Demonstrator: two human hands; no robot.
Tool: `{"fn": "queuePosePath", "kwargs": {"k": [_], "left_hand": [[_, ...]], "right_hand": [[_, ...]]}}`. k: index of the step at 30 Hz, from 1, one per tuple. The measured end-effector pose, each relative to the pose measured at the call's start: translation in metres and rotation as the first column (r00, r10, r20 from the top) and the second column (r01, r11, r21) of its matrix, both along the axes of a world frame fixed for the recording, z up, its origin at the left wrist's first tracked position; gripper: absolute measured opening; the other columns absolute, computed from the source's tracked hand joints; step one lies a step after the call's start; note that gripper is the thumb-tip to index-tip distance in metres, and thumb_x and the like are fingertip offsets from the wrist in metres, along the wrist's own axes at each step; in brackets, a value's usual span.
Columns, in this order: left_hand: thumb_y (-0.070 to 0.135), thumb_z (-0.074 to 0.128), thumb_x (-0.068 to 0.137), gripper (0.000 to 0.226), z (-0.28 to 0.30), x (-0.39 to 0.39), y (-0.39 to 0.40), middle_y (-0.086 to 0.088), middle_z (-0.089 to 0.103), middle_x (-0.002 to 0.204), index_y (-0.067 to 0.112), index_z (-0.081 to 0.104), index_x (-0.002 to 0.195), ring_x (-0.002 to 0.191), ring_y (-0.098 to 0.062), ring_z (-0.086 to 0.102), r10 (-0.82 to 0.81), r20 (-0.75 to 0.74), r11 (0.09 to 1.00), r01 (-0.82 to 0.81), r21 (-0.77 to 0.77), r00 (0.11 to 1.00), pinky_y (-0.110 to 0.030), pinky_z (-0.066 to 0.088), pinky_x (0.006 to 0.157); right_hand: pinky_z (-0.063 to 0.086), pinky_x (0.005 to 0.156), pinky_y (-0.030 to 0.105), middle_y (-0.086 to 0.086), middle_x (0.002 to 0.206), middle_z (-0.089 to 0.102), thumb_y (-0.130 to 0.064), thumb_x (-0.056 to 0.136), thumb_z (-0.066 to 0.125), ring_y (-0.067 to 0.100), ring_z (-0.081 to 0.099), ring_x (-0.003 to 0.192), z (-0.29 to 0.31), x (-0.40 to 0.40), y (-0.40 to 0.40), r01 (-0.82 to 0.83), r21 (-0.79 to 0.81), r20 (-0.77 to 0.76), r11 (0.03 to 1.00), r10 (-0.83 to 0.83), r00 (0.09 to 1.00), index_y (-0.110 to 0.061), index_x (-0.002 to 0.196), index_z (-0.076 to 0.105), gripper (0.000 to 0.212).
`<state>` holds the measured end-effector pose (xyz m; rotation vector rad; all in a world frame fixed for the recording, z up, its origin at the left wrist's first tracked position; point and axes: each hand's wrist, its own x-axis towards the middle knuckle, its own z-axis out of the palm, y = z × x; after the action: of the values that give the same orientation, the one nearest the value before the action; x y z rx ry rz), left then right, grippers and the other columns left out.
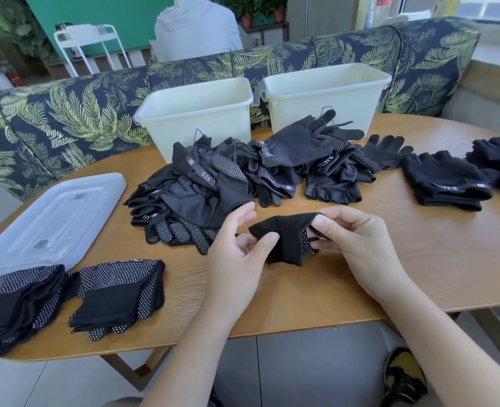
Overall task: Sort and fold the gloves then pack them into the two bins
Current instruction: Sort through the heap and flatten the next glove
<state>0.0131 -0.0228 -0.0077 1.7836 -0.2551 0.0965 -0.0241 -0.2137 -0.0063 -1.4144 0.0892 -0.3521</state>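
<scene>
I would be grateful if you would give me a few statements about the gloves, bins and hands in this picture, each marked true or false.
1. Both hands, the left hand and the right hand, hold one black glove above the table. True.
2. The two white bins lie tipped on their sides. False: both stand upright at the far edge of the table.
3. An unsorted heap of gloves lies in front of the bins. True.
4. The clear lid covers the left bin. False: it lies flat on the table at the left.
5. Folded dotted gloves are stacked at the near left. True.
</scene>
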Motion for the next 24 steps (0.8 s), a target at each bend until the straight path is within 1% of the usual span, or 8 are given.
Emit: {"fn": "queuePosePath", "kwargs": {"k": [5,8,11,13,15,18,21,24], "left_hand": [[0.012,0.071,0.093,0.045,0.002,-0.004,0.006,0.021,0.066,0.123,0.039,0.063,0.127,0.075,-0.008,0.063,0.071,0.027,0.993,-0.068,-0.093,0.997,-0.025,0.056,0.082],[0.012,0.072,0.092,0.042,0.003,-0.012,0.015,0.021,0.067,0.118,0.038,0.066,0.124,0.069,-0.006,0.060,0.059,0.009,0.997,-0.058,-0.050,0.998,-0.018,0.053,0.072],[0.016,0.074,0.091,0.034,0.002,-0.022,0.023,0.019,0.070,0.086,0.038,0.070,0.116,0.058,-0.006,0.053,-0.006,-0.033,0.999,0.007,0.051,0.999,-0.015,0.048,0.057],[0.018,0.075,0.089,0.028,-0.001,-0.028,0.027,0.013,0.059,0.067,0.038,0.074,0.109,0.052,-0.004,0.048,-0.020,-0.017,0.988,0.023,0.151,1.000,-0.013,0.043,0.053],[0.019,0.079,0.086,0.025,-0.002,-0.032,0.030,0.014,0.064,0.078,0.038,0.077,0.101,0.056,-0.005,0.056,-0.017,0.051,0.961,0.002,0.278,0.999,-0.009,0.042,0.061],[0.017,0.081,0.084,0.023,-0.002,-0.037,0.035,0.013,0.070,0.088,0.038,0.079,0.092,0.059,-0.003,0.058,-0.035,0.027,0.944,0.024,0.328,0.999,-0.008,0.041,0.064],[0.016,0.081,0.083,0.023,0.000,-0.040,0.040,0.016,0.071,0.086,0.039,0.079,0.088,0.054,-0.003,0.056,-0.034,0.012,0.942,0.028,0.335,0.999,-0.011,0.040,0.064],[0.018,0.082,0.082,0.022,0.002,-0.042,0.040,0.017,0.071,0.082,0.039,0.080,0.085,0.063,0.005,0.060,-0.037,0.016,0.941,0.029,0.338,0.999,-0.009,0.040,0.068]], "right_hand": [[0.061,0.083,0.027,0.007,0.095,0.080,-0.017,0.077,0.078,0.019,0.075,0.091,0.002,-0.004,-0.010,-0.043,-0.128,0.017,0.991,0.045,0.999,-0.007,0.097,0.079,0.022],[0.056,0.087,0.019,0.001,0.101,0.080,-0.017,0.071,0.081,0.016,0.075,0.099,0.004,-0.007,-0.022,-0.076,-0.200,0.010,0.977,0.080,0.997,-0.008,0.101,0.078,0.031],[0.055,0.087,0.018,0.000,0.100,0.080,-0.023,0.071,0.079,0.016,0.075,0.099,0.005,-0.009,-0.030,-0.046,-0.215,0.020,0.976,0.051,0.998,-0.008,0.098,0.078,0.030],[0.056,0.088,0.021,-0.001,0.098,0.080,-0.030,0.076,0.077,0.017,0.074,0.097,0.005,-0.011,-0.030,-0.015,-0.246,0.019,0.969,0.021,1.000,-0.010,0.095,0.079,0.028],[0.057,0.090,0.024,-0.003,0.097,0.080,-0.037,0.078,0.074,0.015,0.074,0.096,0.004,-0.012,-0.028,0.012,-0.281,0.016,0.960,-0.008,1.000,-0.012,0.094,0.080,0.030],[0.055,0.088,0.023,-0.011,0.096,0.078,-0.044,0.081,0.072,0.006,0.072,0.095,0.003,-0.015,-0.026,0.041,-0.359,-0.009,0.933,-0.047,0.999,-0.020,0.094,0.080,0.028],[0.047,0.088,0.019,-0.019,0.100,0.075,-0.056,0.081,0.071,-0.003,0.066,0.100,-0.003,-0.014,-0.027,0.034,-0.555,-0.097,0.831,-0.105,0.990,-0.032,0.102,0.076,0.033],[0.044,0.099,0.030,-0.012,0.120,0.066,-0.060,0.085,0.069,0.012,0.056,0.117,-0.013,-0.005,-0.029,0.004,-0.783,-0.137,0.622,-0.179,0.974,-0.026,0.123,0.070,0.051]]}}
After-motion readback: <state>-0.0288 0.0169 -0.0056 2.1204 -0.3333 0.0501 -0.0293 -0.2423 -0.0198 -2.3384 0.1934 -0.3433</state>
